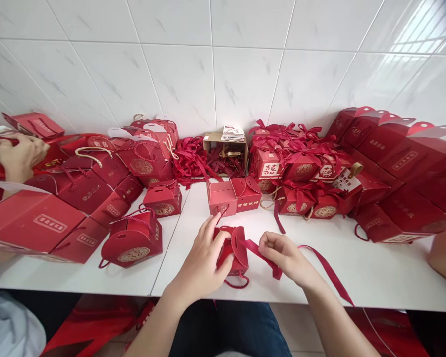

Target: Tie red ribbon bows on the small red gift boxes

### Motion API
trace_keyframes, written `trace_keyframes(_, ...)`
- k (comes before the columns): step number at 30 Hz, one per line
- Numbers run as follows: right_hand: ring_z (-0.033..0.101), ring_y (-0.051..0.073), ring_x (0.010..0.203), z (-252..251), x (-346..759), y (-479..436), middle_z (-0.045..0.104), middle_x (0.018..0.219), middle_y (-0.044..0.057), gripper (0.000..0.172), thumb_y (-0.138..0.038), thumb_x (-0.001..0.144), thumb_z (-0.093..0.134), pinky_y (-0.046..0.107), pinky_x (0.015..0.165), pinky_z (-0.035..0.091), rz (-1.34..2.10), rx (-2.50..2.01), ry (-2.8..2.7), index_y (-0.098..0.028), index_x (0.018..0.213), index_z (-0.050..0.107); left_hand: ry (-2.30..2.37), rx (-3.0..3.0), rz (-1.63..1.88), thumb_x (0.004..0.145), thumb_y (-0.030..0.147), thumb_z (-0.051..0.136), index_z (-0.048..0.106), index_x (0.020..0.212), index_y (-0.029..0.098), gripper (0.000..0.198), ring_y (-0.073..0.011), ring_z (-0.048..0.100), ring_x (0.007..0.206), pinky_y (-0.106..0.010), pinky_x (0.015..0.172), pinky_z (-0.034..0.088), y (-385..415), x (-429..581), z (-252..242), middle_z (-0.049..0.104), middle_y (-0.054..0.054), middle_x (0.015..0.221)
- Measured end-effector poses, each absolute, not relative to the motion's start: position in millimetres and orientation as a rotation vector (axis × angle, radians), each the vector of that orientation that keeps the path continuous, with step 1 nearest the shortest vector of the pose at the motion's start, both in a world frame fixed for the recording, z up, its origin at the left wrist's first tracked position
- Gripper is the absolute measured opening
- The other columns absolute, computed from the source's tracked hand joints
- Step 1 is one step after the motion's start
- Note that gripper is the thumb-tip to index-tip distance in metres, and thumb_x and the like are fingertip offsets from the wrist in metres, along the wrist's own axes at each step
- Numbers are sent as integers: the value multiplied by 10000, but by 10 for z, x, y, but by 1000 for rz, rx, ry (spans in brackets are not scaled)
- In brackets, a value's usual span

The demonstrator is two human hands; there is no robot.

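Observation:
A small red gift box (240, 248) with a twisted cord handle (240, 285) stands near the table's front edge. My left hand (202, 260) grips it from the left, thumb and forefinger on its top and the other fingers stretched past its far side. Just right of the box, my right hand (284, 255) pinches a dark red ribbon (329, 270). One end of the ribbon runs to the slot in the box's top flap; the rest trails right over the table edge. Behind the box sit two more small red boxes (232, 196), side by side.
Ribbon-tied boxes (303, 171) are piled at the back right, beside tall stacked boxes (405, 168). A heap of loose ribbon (189, 156) and an open carton (226, 144) lie against the tiled wall. More red boxes (134, 243) crowd the left, near another person's hands (18, 153).

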State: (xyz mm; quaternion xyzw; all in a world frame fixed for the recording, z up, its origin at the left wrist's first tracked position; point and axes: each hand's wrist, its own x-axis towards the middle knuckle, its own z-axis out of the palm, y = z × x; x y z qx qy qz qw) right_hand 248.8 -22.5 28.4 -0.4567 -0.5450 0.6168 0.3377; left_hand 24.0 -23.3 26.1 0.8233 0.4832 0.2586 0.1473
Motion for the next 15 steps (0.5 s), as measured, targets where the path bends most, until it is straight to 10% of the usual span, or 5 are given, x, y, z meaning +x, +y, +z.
trace_keyframes(15, 313, 59, 415, 286, 2339, -92, 374, 525, -84, 241, -309, 825, 552, 205, 399, 242, 1502, -1319, -1558, -205, 644, 431, 1402, 2093, 829, 941, 254, 424, 589, 1042, 242, 194, -263, 333, 1375, -491, 1115, 354, -193, 361, 244, 429, -95, 1405)
